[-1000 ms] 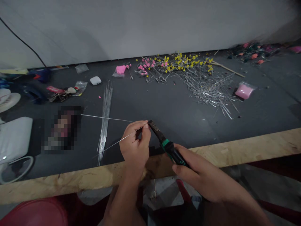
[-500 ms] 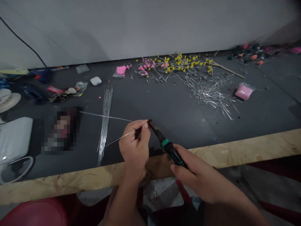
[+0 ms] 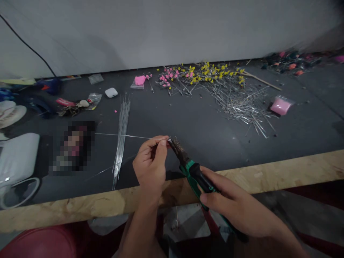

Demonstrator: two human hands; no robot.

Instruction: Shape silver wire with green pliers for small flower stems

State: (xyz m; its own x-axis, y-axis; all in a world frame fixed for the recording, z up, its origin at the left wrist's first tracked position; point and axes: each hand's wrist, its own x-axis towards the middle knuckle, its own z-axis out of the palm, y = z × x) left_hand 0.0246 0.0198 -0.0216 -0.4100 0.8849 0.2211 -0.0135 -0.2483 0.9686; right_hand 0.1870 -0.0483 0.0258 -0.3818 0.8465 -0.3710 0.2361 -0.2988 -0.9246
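My left hand [image 3: 150, 161] pinches thin silvery wire [image 3: 134, 136] between thumb and forefinger; one length runs left across a bundle of straight wires [image 3: 122, 139], and a second slants down to the left. My right hand [image 3: 228, 200] grips pliers [image 3: 192, 168] with black and green handles. Their dark jaws meet the wire's end at my left fingertips, and the handles are spread somewhat apart. Whether the jaws bite on the wire I cannot tell.
Behind lie pink-tipped wires [image 3: 168, 76], yellow-tipped wires [image 3: 206, 73] and a heap of bare wire pieces [image 3: 242, 107]. A pink packet [image 3: 281, 106] sits at right. Left are a white earbud case [image 3: 111, 92], keys [image 3: 71, 109] and a white charger [image 3: 20, 156]. The wooden table edge [image 3: 255, 177] runs in front.
The plier handles have spread apart and the tool has turned slightly in my right hand. My left hand has shifted a little left, and the lower wire has swung farther out to the left.
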